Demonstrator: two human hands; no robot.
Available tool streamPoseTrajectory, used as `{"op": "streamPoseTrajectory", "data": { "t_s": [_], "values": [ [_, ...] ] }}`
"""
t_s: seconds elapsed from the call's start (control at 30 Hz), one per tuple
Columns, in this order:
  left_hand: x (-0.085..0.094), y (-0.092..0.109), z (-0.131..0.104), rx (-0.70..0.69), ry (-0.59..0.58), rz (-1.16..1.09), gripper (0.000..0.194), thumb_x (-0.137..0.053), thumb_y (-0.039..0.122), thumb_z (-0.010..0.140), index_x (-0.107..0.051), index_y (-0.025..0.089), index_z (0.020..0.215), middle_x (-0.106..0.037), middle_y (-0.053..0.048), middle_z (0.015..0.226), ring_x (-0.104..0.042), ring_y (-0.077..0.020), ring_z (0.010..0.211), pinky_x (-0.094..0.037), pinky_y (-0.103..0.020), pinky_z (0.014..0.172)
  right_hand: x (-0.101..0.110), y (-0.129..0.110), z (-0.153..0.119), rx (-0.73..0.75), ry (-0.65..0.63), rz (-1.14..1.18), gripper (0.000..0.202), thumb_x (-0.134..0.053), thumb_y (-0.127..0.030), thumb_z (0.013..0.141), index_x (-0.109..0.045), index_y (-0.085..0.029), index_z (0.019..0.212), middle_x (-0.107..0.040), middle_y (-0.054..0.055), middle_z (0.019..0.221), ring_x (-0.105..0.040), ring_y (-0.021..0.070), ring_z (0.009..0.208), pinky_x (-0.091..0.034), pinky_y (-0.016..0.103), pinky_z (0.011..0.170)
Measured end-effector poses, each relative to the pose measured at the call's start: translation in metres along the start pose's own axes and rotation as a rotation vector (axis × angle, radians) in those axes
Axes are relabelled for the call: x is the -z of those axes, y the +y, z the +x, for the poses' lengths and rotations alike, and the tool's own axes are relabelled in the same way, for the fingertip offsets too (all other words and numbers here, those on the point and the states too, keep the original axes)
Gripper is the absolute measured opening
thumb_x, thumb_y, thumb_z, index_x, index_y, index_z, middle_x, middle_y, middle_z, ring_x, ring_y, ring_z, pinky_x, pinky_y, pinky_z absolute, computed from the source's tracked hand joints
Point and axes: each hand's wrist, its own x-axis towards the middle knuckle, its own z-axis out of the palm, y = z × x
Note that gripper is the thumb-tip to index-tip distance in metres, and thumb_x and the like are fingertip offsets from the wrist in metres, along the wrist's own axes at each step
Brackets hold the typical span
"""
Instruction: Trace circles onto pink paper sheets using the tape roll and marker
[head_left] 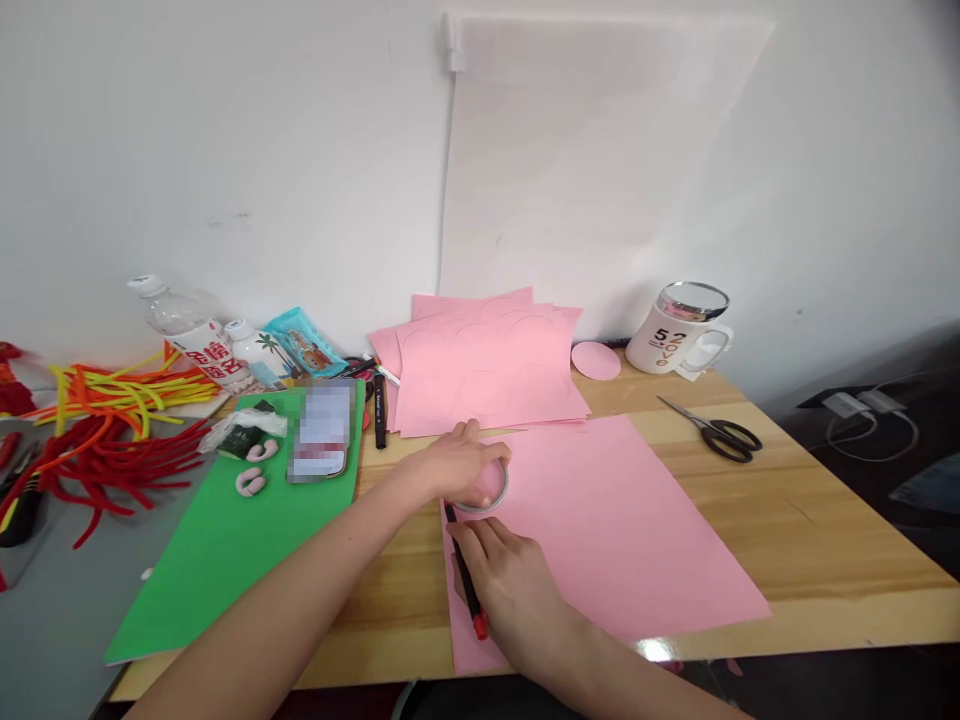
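Observation:
A sheet of pink paper lies on the wooden table in front of me. Near its upper left corner, my left hand presses a round, grey-rimmed ring down onto the sheet, fingers bent around its edge. Pink shows inside the rim; whether it is hollow or see-through I cannot tell. Just below it, my right hand grips a black pen with a red end, its tip close to the ring's lower left edge. The fingers partly hide the pen.
Behind lie stacked pink sheets with circle outlines, a pink paper circle and a white mug. Scissors rest at right. To the left are a green board, a phone, a black marker, bottles and pipe cleaners.

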Motion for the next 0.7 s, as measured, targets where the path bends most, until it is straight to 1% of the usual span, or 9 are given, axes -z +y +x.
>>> {"op": "streamPoseTrajectory", "data": {
  "t_s": [0.13,0.27,0.37,0.47,0.53,0.6,0.63,0.67,0.7],
  "values": [
    [0.002,0.002,0.000,0.002,-0.009,0.011,0.055,-0.065,0.027,0.074,-0.046,0.027,0.125,-0.044,-0.008,0.109,-0.046,-0.0262,0.109,-0.038,-0.037,0.093,0.002,-0.003,0.000,0.005,-0.034,-0.014,0.037,-0.056,0.001,0.062,-0.058,-0.012,0.097,-0.066,0.011,0.082,-0.060,0.0238,0.071,-0.047,0.031,0.054],
    [0.002,0.003,0.001,0.011,-0.021,0.002,0.052,-0.065,0.025,0.072,-0.047,0.028,0.122,-0.044,-0.007,0.108,-0.047,-0.0264,0.105,-0.040,-0.037,0.089,0.011,-0.002,-0.007,-0.005,-0.101,0.014,0.044,-0.055,0.001,0.057,-0.059,-0.010,0.099,-0.066,0.012,0.084,-0.061,0.0256,0.072,-0.049,0.033,0.053],
    [0.001,0.005,0.001,0.028,-0.011,0.010,0.052,-0.064,0.023,0.072,-0.047,0.028,0.121,-0.044,-0.007,0.106,-0.048,-0.0260,0.103,-0.041,-0.036,0.087,0.023,0.003,-0.018,-0.019,-0.083,0.095,0.046,-0.050,0.003,0.062,-0.060,-0.010,0.105,-0.068,0.012,0.087,-0.063,0.0261,0.077,-0.052,0.034,0.058],
    [0.000,0.009,-0.001,0.056,0.010,0.009,0.051,-0.062,0.021,0.073,-0.048,0.028,0.121,-0.044,-0.007,0.106,-0.048,-0.0251,0.102,-0.041,-0.035,0.086,0.038,0.017,-0.032,-0.078,-0.032,0.371,0.037,-0.049,-0.002,0.074,-0.061,-0.015,0.107,-0.069,0.010,0.093,-0.066,0.0239,0.083,-0.055,0.033,0.066],
    [-0.002,0.012,-0.003,0.071,0.040,0.009,0.047,-0.060,0.017,0.074,-0.049,0.027,0.119,-0.044,-0.007,0.104,-0.048,-0.0246,0.101,-0.041,-0.034,0.086,0.048,0.033,-0.041,-0.202,0.024,0.608,0.026,-0.050,-0.012,0.083,-0.063,-0.019,0.104,-0.070,0.008,0.095,-0.067,0.0199,0.083,-0.056,0.031,0.072],
    [-0.005,0.016,-0.006,0.085,0.080,0.023,0.041,-0.054,0.011,0.076,-0.051,0.024,0.115,-0.045,-0.007,0.101,-0.048,-0.0247,0.099,-0.041,-0.034,0.083,0.054,0.055,-0.046,-0.393,0.120,0.771,0.015,-0.055,-0.024,0.087,-0.066,-0.020,0.096,-0.071,0.006,0.091,-0.068,0.0185,0.081,-0.056,0.029,0.074],
    [-0.006,0.019,-0.008,0.098,0.096,0.035,0.039,-0.051,0.008,0.076,-0.052,0.023,0.112,-0.046,-0.008,0.100,-0.048,-0.0247,0.098,-0.041,-0.033,0.082,0.057,0.068,-0.047,-0.506,0.178,0.812,0.014,-0.059,-0.030,0.085,-0.066,-0.020,0.091,-0.072,0.006,0.089,-0.069,0.0198,0.081,-0.057,0.030,0.073],
    [-0.008,0.022,-0.010,0.110,0.110,0.046,0.038,-0.048,0.004,0.076,-0.052,0.022,0.109,-0.046,-0.008,0.100,-0.049,-0.0245,0.096,-0.042,-0.033,0.080,0.060,0.081,-0.047,-0.606,0.200,0.865,0.018,-0.062,-0.035,0.083,-0.065,-0.019,0.090,-0.071,0.006,0.085,-0.070,0.0211,0.079,-0.058,0.032,0.071],
    [-0.010,0.025,-0.011,0.121,0.125,0.052,0.037,-0.046,0.002,0.075,-0.053,0.020,0.106,-0.047,-0.009,0.100,-0.049,-0.0240,0.094,-0.042,-0.032,0.078,0.062,0.093,-0.044,-0.693,0.255,0.936,0.024,-0.061,-0.040,0.084,-0.064,-0.018,0.091,-0.070,0.006,0.079,-0.070,0.0218,0.076,-0.059,0.035,0.073]
  ]
}}
